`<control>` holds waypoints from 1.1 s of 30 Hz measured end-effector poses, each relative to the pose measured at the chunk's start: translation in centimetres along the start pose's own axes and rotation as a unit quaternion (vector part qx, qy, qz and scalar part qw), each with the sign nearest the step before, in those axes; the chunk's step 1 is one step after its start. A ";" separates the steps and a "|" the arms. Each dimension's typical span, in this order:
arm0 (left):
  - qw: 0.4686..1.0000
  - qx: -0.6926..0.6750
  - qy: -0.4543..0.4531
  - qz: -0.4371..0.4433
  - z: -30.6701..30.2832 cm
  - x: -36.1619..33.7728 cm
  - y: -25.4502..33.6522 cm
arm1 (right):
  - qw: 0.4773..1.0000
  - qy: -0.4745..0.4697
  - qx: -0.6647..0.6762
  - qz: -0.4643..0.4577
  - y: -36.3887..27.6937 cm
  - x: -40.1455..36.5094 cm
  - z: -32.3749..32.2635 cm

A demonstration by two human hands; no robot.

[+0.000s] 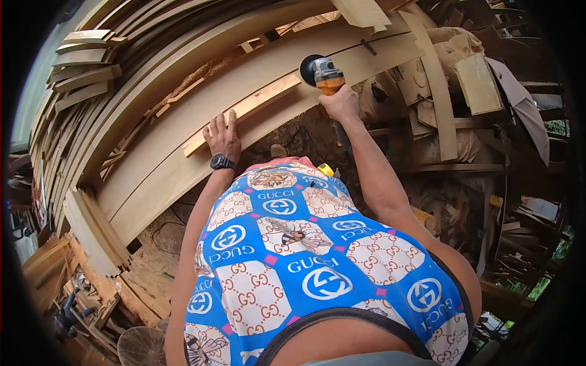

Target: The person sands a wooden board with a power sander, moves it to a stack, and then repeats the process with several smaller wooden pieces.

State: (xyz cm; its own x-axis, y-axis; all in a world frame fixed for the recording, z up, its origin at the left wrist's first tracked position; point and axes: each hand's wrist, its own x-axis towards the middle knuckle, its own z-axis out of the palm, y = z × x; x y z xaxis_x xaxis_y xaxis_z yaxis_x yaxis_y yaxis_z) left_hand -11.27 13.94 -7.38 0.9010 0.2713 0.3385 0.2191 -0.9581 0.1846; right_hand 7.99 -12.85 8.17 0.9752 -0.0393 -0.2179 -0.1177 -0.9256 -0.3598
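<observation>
My right hand [342,104] is closed round the orange grip of an angle grinder [329,77]. Its dark round disc [310,68] is close to the right end of a narrow wooden strip [259,97]. Towards the strip's left end, my left hand [224,137] holds it, fingers laid across the top and tips at the far edge. A black watch [222,161] is on that wrist. The strip lies lengthwise on wide pale planks [155,174], which run slantwise in front of me.
Stacked boards [88,76] rise at the left, with more plank ends [91,235] below them. A dark short bar [368,47] lies on the planks right of the grinder. A long board [436,91] and offcuts stand at the right. A yellow tape measure [326,169] shows near my waist.
</observation>
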 end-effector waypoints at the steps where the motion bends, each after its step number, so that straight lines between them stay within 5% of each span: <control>1: 1.000 -0.002 -0.021 -0.010 0.0 -0.1 0.0 | 1.000 0.000 -0.002 0.000 -0.1 -0.4 0.0; 28: 0.997 -0.013 -0.063 -0.029 -0.1 -0.2 0.5 | 0.997 -0.040 -0.063 0.013 -1.1 -1.4 0.8; 33: 0.995 -0.023 -0.091 -0.025 -0.3 -0.4 0.2 | 0.999 0.015 -0.048 0.009 0.2 -0.9 0.3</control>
State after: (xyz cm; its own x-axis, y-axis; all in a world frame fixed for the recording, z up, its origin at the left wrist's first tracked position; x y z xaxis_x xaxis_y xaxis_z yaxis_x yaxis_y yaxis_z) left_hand -11.65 13.68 -7.22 0.9434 0.2929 0.1554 0.2513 -0.9374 0.2410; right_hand 7.03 -12.89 8.07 0.9783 -0.0666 -0.1962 -0.1186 -0.9564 -0.2668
